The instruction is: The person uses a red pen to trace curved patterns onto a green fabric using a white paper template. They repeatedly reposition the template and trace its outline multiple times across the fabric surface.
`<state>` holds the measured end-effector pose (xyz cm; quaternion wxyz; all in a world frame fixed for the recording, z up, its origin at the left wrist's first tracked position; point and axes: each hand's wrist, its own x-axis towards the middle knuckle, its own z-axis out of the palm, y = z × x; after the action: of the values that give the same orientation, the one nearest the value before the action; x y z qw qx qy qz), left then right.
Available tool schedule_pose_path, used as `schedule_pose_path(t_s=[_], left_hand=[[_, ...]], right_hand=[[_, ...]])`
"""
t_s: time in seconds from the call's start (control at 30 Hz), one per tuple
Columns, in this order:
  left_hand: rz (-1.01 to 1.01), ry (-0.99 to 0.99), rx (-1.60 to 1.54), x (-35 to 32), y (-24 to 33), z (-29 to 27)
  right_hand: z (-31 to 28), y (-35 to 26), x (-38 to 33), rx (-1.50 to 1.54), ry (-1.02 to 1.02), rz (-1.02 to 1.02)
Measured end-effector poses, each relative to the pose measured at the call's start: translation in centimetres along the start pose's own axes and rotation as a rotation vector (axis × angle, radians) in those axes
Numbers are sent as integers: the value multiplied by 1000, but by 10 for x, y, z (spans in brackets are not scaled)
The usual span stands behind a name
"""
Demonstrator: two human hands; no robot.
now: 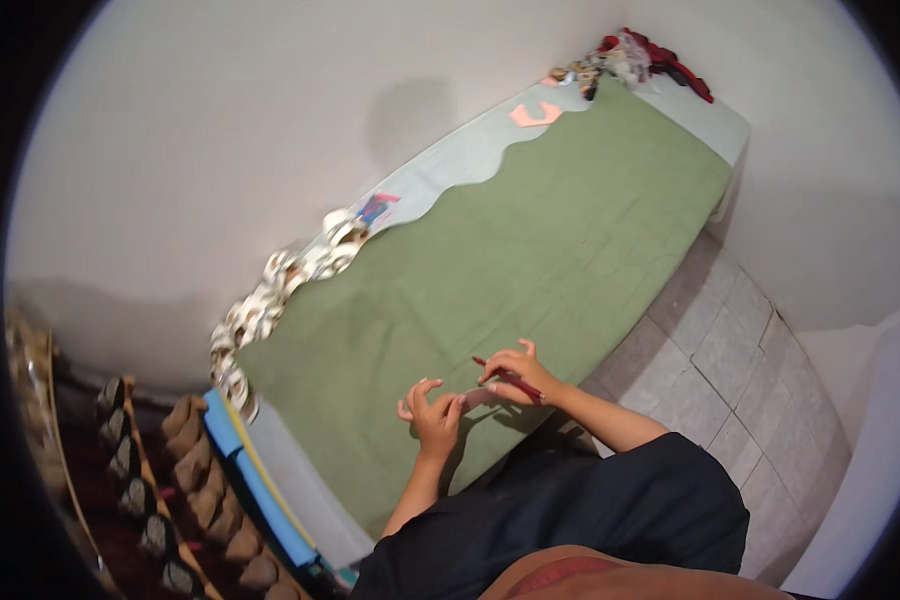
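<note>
Red slim tool (511,380) clamped in right grip (526,372), left grip (435,416) (loosely curled) pinching pinkish strip (477,397), forearms (612,422) converging

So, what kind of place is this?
Perhaps a small craft room: there's a table mostly under green cloth, a pink cut-out near the wall, and a red tool in the right hand.

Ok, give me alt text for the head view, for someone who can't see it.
A person's left hand and right hand hold a small pinkish piece over a green cloth; the right also holds a slim dark red tool. Whitish curled pieces lie beside the cloth.
</note>
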<state>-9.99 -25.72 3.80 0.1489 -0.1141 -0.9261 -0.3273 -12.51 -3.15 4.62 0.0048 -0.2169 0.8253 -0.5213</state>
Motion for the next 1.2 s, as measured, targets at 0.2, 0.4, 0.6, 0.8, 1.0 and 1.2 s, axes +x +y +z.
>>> schedule_pose_path(t_s=[0.2,0.4,0.6,0.8,1.0,1.2], left_hand=[[-73,16,-148,60,48,103],[-157,23,-113,101,101,126],[-242,90,-76,120,146,102],[-291,114,-25,104,174,102],[-362,184,-30,85,232,142],[-388,162,-59,40,289,211]], right_hand=[[-83,76,14,-86,73,-80],[-154,94,48,-41,49,-80],[-202,61,76,-15,-23,-149],[-231,68,78,-45,-100,-219],[-273,93,46,-63,-263,-229],[-332,111,-23,-208,-284,-293]])
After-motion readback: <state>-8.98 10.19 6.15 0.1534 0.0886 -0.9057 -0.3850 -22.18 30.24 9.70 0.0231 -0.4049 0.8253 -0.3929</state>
